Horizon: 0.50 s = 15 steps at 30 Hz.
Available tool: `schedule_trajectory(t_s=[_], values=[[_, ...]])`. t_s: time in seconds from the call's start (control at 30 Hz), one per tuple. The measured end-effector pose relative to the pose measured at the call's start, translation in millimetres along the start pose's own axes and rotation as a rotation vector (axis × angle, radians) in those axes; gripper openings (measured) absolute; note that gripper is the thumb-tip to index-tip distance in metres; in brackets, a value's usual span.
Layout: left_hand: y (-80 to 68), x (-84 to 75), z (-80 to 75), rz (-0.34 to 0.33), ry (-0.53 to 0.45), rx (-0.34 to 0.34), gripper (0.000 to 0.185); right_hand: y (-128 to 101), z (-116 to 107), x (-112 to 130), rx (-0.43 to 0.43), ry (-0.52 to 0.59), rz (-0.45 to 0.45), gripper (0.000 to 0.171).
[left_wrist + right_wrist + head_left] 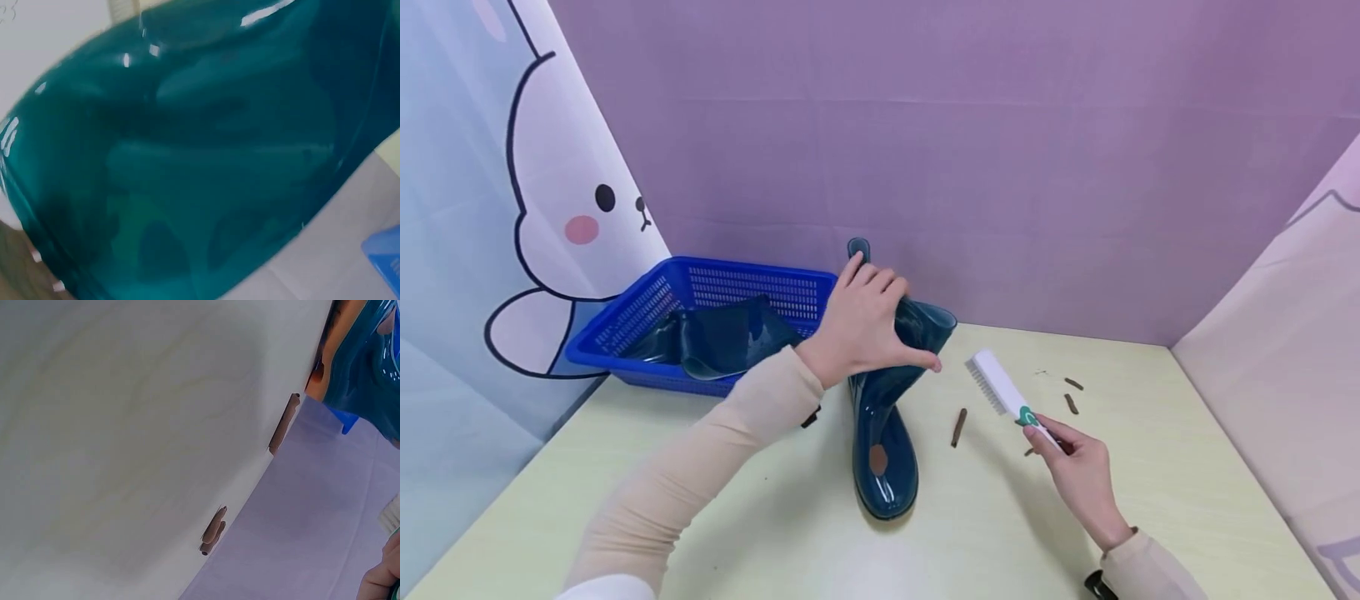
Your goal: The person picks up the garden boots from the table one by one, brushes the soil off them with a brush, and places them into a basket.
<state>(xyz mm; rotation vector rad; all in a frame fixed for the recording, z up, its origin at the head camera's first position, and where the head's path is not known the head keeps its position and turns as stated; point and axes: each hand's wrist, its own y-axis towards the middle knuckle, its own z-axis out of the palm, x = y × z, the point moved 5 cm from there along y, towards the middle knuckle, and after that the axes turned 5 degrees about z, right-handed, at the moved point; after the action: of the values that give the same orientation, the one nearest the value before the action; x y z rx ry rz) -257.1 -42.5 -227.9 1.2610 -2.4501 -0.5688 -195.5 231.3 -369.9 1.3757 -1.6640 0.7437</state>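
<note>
L hand (861, 321) grips top of teal boot (883, 450) standing on table (1150, 500); R hand (1078, 471) holds white brush (1000, 393), 1 brown strip (958, 427) between.

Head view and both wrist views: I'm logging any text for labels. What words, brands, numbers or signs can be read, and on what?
None can be read.
The brush held by the right hand has a green mark on its handle, too small to make out.
The boot, basket and rabbit curtain show no lettering.

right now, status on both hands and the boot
Left hand grips the top of the standing boot. Right hand holds the brush, off the boot. Brown bits lie on the table between them.
</note>
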Motion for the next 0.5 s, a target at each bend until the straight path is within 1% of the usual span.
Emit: schedule_trajectory(t_s=[0.1,0.17,0.23,0.3,0.37,0.5], values=[[-1.8,-5.0,2.6,-0.073,0.039,-0.005,0.1,-0.6,-0.1,0.9,0.001,-0.004,0.006,0.036],[-2.4,-5.7,4.2,-0.092,0.053,-0.014,0.099,-1.5,0.5,2.2,0.004,-0.008,0.002,0.036],[-3.8,-3.8,4.7,-0.093,0.032,-0.039,0.092,-1.9,1.5,3.1,0.007,-0.009,-0.003,0.036],[-5.0,-1.0,3.6,-0.073,-0.019,-0.08,0.081,-2.1,2.3,4.0,0.011,-0.01,-0.009,0.036],[-6.2,1.7,1.7,-0.03,-0.099,-0.124,0.069,-2.2,2.8,4.6,0.014,-0.015,-0.013,0.036],[-9.2,5.6,-3.0,0.093,-0.294,-0.207,0.05,-2.1,3.6,4.1,0.019,-0.022,-0.004,0.036]])
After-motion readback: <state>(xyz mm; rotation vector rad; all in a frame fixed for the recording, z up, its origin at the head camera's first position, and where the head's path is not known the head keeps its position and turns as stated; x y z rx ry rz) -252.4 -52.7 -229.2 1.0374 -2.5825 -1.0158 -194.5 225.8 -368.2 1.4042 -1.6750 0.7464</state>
